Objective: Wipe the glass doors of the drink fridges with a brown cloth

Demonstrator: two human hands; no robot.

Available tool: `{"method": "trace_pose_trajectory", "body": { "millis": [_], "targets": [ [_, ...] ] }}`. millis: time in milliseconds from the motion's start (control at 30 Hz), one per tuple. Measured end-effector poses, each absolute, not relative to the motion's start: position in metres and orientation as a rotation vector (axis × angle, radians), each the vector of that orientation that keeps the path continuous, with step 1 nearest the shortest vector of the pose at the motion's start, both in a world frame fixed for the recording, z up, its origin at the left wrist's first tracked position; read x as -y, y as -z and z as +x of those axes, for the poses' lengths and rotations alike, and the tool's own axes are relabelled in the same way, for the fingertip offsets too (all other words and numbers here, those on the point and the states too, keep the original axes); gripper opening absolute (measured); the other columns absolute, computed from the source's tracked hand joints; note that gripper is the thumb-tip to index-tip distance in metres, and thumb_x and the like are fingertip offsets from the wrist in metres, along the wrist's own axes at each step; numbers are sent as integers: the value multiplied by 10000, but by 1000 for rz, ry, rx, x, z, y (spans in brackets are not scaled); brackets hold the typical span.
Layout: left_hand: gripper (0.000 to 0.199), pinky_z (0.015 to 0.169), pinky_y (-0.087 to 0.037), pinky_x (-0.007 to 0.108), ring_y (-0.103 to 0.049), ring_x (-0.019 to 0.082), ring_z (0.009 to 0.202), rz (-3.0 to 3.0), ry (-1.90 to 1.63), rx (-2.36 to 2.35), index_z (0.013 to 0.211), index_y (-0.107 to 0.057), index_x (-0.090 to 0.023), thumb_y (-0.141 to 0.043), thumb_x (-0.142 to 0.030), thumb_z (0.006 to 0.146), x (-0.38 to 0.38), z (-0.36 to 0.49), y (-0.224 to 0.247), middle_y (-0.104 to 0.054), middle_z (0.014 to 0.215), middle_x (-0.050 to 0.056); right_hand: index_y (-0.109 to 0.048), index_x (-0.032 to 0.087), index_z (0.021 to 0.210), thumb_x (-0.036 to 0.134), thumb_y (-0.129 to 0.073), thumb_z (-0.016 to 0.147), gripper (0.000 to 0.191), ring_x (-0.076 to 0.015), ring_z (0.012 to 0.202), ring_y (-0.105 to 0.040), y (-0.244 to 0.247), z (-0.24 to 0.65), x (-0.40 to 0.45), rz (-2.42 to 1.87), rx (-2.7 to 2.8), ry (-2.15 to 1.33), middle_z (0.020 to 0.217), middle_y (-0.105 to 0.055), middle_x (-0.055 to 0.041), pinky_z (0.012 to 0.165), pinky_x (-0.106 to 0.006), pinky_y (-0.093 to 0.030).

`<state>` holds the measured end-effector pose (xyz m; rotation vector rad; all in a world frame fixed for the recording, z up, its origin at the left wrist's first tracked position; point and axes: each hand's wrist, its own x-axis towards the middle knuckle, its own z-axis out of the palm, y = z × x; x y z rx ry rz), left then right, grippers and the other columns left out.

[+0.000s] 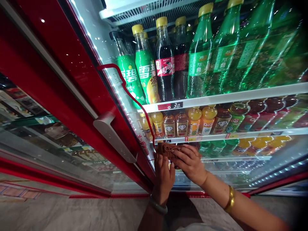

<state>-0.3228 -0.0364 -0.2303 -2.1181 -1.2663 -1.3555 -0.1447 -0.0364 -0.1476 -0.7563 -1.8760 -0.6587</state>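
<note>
Brown cloth (166, 149) lies between left fingers (165, 163) and right fingers (183, 156), both curled, gripping it.

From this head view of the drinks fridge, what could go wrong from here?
The thin, curving red strip runs down close to the bunched brown cloth, so it might snag on the cloth or the left hand.

The long silver-grey door handle stands out to the left; that hand could knock it if swung sideways.

The right hand hides some shelving behind it, so contact there might go unseen.
</note>
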Motion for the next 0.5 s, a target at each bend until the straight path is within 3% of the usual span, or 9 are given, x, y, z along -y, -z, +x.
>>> {"method": "trace_pose_trajectory", "body": {
  "millis": [167,300,500],
  "targets": [
    [650,1201,-487,523,-323,323,1606,-2278,1150,1284,1635,-312,-116,-507,-297,1042,51,-312,225,-470,1629,232,-771,275,1070,157,-609,981,219,-165,1155,-609,165,-114,47,-813,1968,639,1175,-772,12,1174,-390,-424],
    [674,1191,-498,503,-290,316,1619,-2247,1224,1228,1646,-288,-114,-520,-268,1032,52,-292,224,-476,1626,227,-760,293,1087,223,-631,984,179,-190,1193,-606,148,-104,51,-903,1926,632,1237,-757,-4,1174,-431,-428],
    [792,1252,-431,520,-213,309,1642,-2236,1320,1280,1684,-158,-127,-548,-231,1002,50,-285,221,-289,1725,217,-754,303,1055,210,-611,996,180,-162,1133,-619,158,-102,50,-849,1919,648,1160,-775,32,1157,-390,-442]
  ]
}}
